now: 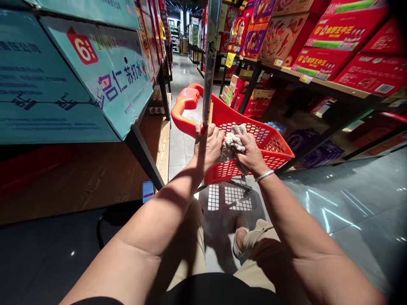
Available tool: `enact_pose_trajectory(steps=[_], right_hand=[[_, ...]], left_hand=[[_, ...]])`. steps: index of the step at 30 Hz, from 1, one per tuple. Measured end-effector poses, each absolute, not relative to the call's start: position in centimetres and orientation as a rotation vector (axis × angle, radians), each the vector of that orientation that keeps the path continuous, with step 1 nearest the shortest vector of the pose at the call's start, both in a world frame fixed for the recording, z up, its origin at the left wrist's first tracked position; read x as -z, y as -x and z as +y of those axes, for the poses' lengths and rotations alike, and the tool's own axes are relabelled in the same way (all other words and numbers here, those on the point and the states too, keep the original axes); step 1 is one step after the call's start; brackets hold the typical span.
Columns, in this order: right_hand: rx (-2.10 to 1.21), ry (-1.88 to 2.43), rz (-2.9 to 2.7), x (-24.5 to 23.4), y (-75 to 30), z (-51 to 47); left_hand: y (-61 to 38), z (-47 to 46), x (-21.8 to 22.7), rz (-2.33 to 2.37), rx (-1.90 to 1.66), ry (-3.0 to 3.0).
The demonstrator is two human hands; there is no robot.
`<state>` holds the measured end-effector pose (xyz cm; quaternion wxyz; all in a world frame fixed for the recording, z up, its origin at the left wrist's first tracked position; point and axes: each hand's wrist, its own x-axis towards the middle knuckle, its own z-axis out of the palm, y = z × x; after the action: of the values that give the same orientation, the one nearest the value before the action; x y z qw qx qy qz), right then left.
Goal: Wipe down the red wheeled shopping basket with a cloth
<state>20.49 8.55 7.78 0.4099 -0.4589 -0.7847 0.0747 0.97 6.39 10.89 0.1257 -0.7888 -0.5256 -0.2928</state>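
A small red plastic shopping cart (280, 153) with lattice sides stands in front of me, a metal pole (209, 63) rising at its near side. My left hand (208, 145) rests on the cart's rim at the foot of the pole, its fingers bent over the edge and the thumb beside the pole. In my right hand (250, 156) is a bunched, greyish-white cloth (235, 139), pressed against the lattice side just right of my left hand. Part of the cloth hangs below the fingers. A silver bracelet (264, 176) circles my right wrist.
Light-blue cartons (117, 80) are stacked on a shelf at the left. Red gift boxes (330, 46) fill the shelf on the right, with purple packs (321, 152) lower down. A tiled aisle (184, 70) runs ahead between the shelves.
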Motion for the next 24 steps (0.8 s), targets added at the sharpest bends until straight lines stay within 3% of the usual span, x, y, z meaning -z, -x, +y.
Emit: enact_pose_trajectory(steps=[12, 19, 24], right_hand=[[-0.449, 1.012, -1.834, -6.1, -21.5, 10.5], [-0.261, 0.935, -1.964, -7.3, -19.4, 7.4], [-0.549, 0.835, -2.031, -7.8, -17.9, 5.0]], left_hand=[[0.1, 6.1, -9.5, -1.447, 0.849, 2.344], [0.3, 5.5, -10.3, -1.433, 0.787, 2.354], [0.5, 5.2, -10.5, -1.441, 0.721, 2.384]])
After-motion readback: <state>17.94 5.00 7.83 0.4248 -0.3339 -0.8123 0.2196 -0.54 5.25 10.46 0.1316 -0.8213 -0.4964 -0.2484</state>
